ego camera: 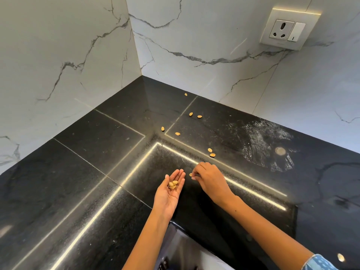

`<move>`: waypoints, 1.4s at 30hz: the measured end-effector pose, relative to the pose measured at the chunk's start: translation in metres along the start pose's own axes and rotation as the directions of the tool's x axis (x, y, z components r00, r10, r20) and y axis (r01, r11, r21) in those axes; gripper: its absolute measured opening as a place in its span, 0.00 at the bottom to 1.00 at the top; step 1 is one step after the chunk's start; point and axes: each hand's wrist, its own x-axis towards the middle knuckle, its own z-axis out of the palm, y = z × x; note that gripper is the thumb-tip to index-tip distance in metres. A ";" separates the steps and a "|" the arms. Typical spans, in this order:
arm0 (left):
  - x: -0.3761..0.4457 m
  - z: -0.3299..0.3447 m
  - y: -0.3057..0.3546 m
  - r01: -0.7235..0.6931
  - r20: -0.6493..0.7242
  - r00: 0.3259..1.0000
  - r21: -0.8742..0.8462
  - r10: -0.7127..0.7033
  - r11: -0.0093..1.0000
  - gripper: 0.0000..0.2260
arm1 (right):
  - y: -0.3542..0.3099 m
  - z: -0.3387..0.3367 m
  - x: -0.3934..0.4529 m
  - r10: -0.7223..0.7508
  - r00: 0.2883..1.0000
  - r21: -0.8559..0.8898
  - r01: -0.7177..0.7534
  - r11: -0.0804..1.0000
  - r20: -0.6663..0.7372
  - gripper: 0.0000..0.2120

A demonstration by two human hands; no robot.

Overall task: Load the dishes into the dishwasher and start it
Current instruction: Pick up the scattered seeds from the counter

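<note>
- Looking down into an inside corner of a black stone bench (pixel 97 152), which met white marble-veined wall panels (pixel 58 55) on two sides.
- Left hand (pixel 171 190) was held palm up, fingers straight and relaxed, cradling a small cluster of pistachio shells (pixel 173 184) near the base of the fingers.
- Right hand (pixel 208 178) was palm down just beside the left, its fingertips pinching one shell (pixel 190 174) at the bench surface.
- Loose shells lay scattered on the bench beyond the hands: a pair (pixel 211 152) just past the right hand, two (pixel 169 131) near the seam crossing, two (pixel 194 115) farther back, and a single one (pixel 185 94) close to the wall.
- A whitish smeared patch (pixel 261 141) marked the bench to the right, with a small round disc (pixel 280 151) at its edge.
- An electrical socket with switch (pixel 288 30) was mounted on the right-hand wall panel.
- A blue patterned sleeve (pixel 319 263) showed on the right arm at the lower frame edge.
- Neither dishes nor the dishwasher could be identified; a pale surface below the bench edge (pixel 185 248) was too partial to tell.
</note>
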 end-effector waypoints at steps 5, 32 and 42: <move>0.001 0.027 -0.009 0.041 0.002 0.999 -0.092 -0.041 0.995 0.14 | -0.024 -0.010 0.014 -0.173 0.981 0.029 0.176 0.984 -0.085 0.02; 0.089 0.039 0.102 -0.151 -0.008 0.988 -0.164 0.152 0.975 0.16 | 0.025 0.086 0.208 -0.108 0.967 -0.236 0.163 0.958 0.231 0.15; 0.111 0.069 0.087 -0.076 -0.013 0.997 -0.136 0.074 0.988 0.15 | 0.014 0.030 0.177 -0.268 0.955 0.253 0.293 0.922 -0.130 0.11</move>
